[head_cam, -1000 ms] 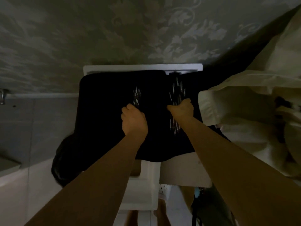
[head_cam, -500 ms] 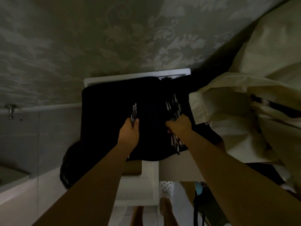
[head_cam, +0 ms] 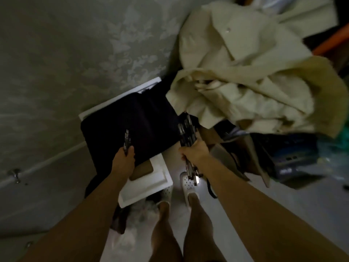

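1. My left hand [head_cam: 123,161] is clenched round a small bunch [head_cam: 127,139] of slim dark sticks with shiny tips.
2. The small bunch pokes up out of the fist and sits over the near part of the cloth [head_cam: 147,118]; I cannot tell whether it touches it.
3. My right hand [head_cam: 195,153] grasps a big bunch [head_cam: 187,133] of the same sticks round the middle, with ends jutting out both above and below the fist.
4. The big bunch is at the cloth's right edge. Its upper ends are near the sheets [head_cam: 245,82], and its lower ends show over a white shoe [head_cam: 186,186].
5. The cloth is black and spread over a white table [head_cam: 151,183], which stands against the patterned wall [head_cam: 75,53].
6. A brown pad [head_cam: 143,170] lies on the table's near corner, partly under the cloth, just beside my left wrist.
7. The cream sheets are heaped to the right and overhang the cloth's far right corner.
8. The light is dim, and I cannot tell whether the sticks are pens.
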Demonstrator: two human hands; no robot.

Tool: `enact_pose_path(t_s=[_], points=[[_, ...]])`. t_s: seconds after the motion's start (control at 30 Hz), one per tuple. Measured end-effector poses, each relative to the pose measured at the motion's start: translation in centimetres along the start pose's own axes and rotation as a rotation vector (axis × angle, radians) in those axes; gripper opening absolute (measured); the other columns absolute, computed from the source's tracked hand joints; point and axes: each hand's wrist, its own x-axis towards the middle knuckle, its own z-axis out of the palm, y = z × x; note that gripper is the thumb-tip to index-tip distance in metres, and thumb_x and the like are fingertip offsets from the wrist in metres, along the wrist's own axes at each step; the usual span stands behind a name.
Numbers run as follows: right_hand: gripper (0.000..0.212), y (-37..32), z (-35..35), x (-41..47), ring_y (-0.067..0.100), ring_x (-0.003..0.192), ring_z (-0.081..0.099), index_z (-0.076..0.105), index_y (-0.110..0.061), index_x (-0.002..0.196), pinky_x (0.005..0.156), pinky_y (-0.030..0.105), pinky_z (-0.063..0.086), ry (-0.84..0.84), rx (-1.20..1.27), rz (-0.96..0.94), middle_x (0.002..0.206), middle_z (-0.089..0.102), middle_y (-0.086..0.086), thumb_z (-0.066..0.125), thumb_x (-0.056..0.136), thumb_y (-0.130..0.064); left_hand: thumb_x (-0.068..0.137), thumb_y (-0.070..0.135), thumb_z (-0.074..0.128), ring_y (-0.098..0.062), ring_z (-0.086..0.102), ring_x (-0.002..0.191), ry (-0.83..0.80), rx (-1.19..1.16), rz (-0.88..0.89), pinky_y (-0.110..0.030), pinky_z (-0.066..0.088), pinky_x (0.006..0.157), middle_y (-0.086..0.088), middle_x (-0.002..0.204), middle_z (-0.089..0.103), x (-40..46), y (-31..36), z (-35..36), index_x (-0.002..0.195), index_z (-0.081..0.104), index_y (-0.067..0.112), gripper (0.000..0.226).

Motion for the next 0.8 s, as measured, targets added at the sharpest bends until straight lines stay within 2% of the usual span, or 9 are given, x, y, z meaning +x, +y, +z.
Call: enact_pose_path(t_s=[0.13, 0.23, 0.33, 0.4, 0.53, 0.6, 0.7, 0.77, 0.8], points=[[0.021, 4.9, -3.3, -4.9, 0.024, 0.062, 0.069, 0.066, 0.001, 0.096, 0.068, 0.043, 0.062, 0.058, 0.091, 0.106, 0.078, 0.073, 0.016, 0.072, 0.080, -0.011, 0.101, 0.037, 0.041, -0.032, 0.058, 0.086, -0.098, 0.162, 0.024, -0.043, 0.051, 0.078, -0.018, 0.096, 0.059, -4.1, -0.2, 0.6, 0.115, 0.054, 0.001, 0.041], [0.021, 9.0, -6.2, -8.4, 0.026, 0.069, 0.070, 0.063, -0.002, 0.100, 0.074, 0.047, 0.062, 0.130, 0.177, 0.165, 0.073, 0.069, 0.011, 0.071, 0.082, -0.008, 0.100, 0.038, 0.044, -0.018, 0.055, 0.068, -0.162, 0.265, 0.077, -0.024, 0.044, 0.052, -0.008, 0.086, 0.059, -7.2, -0.4, 2.4, 0.110, 0.053, 0.012, 0.029], [0.024, 13.5, -9.3, -11.7, 0.023, 0.063, 0.069, 0.063, -0.001, 0.103, 0.069, 0.042, 0.062, 0.194, 0.277, 0.223, 0.085, 0.071, 0.018, 0.071, 0.081, -0.006, 0.100, 0.029, 0.046, -0.018, 0.047, 0.056, -0.251, 0.304, 0.091, -0.023, 0.038, 0.045, -0.004, 0.067, 0.049, -10.0, -1.0, 5.1, 0.104, 0.053, 0.010, 0.021], [0.024, 16.6, -11.4, -14.0, 0.022, 0.059, 0.067, 0.063, 0.000, 0.102, 0.062, 0.037, 0.059, 0.243, 0.356, 0.248, 0.089, 0.072, 0.021, 0.072, 0.080, -0.006, 0.100, 0.026, 0.047, -0.026, 0.051, 0.063, -0.279, 0.358, 0.116, -0.030, 0.043, 0.054, -0.009, 0.068, 0.051, -11.9, -1.1, 7.2, 0.100, 0.054, 0.002, 0.024], [0.011, 23.3, -15.7, -18.3, 0.020, 0.056, 0.064, 0.061, -0.009, 0.083, 0.050, 0.028, 0.053, 0.341, 0.503, 0.254, 0.078, 0.066, 0.015, 0.071, 0.080, -0.005, 0.100, 0.032, 0.045, -0.033, 0.056, 0.070, -0.402, 0.509, 0.170, -0.040, 0.045, 0.068, -0.025, 0.083, 0.057, -15.9, -1.2, 11.9, 0.097, 0.058, -0.001, 0.036], [0.015, 27.1, -17.7, -20.3, 0.018, 0.053, 0.064, 0.057, -0.011, 0.080, 0.049, 0.027, 0.052, 0.386, 0.567, 0.267, 0.075, 0.064, 0.013, 0.071, 0.080, -0.005, 0.101, 0.034, 0.045, -0.048, 0.060, 0.082, -0.461, 0.553, 0.210, -0.051, 0.049, 0.075, -0.037, 0.090, 0.057, -18.3, -1.1, 14.6, 0.099, 0.061, -0.008, 0.045], [0.016, 33.2, -20.7, -23.0, 0.020, 0.052, 0.065, 0.056, -0.009, 0.080, 0.056, 0.034, 0.056, 0.452, 0.661, 0.281, 0.075, 0.063, 0.014, 0.072, 0.078, -0.005, 0.100, 0.037, 0.044, -0.051, 0.059, 0.098, -0.501, 0.627, 0.315, -0.051, 0.049, 0.083, -0.035, 0.094, 0.062, -22.8, -1.0, 19.2, 0.096, 0.063, -0.008, 0.049], [0.015, 37.4, -22.7, -24.9, 0.020, 0.052, 0.065, 0.057, -0.008, 0.081, 0.059, 0.035, 0.057, 0.491, 0.709, 0.284, 0.075, 0.064, 0.013, 0.072, 0.078, -0.005, 0.101, 0.035, 0.042, -0.049, 0.060, 0.095, -0.524, 0.653, 0.347, -0.054, 0.048, 0.086, -0.034, 0.095, 0.062, -26.3, -1.3, 22.5, 0.100, 0.061, -0.009, 0.049], [0.014, 39.6, -23.7, -26.0, 0.020, 0.052, 0.065, 0.058, -0.008, 0.080, 0.058, 0.035, 0.057, 0.507, 0.735, 0.284, 0.074, 0.063, 0.013, 0.071, 0.077, -0.005, 0.102, 0.033, 0.042, -0.045, 0.059, 0.087, -0.539, 0.639, 0.355, -0.055, 0.048, 0.083, -0.031, 0.085, 0.060, -28.1, -1.6, 24.3, 0.093, 0.060, -0.006, 0.044]])
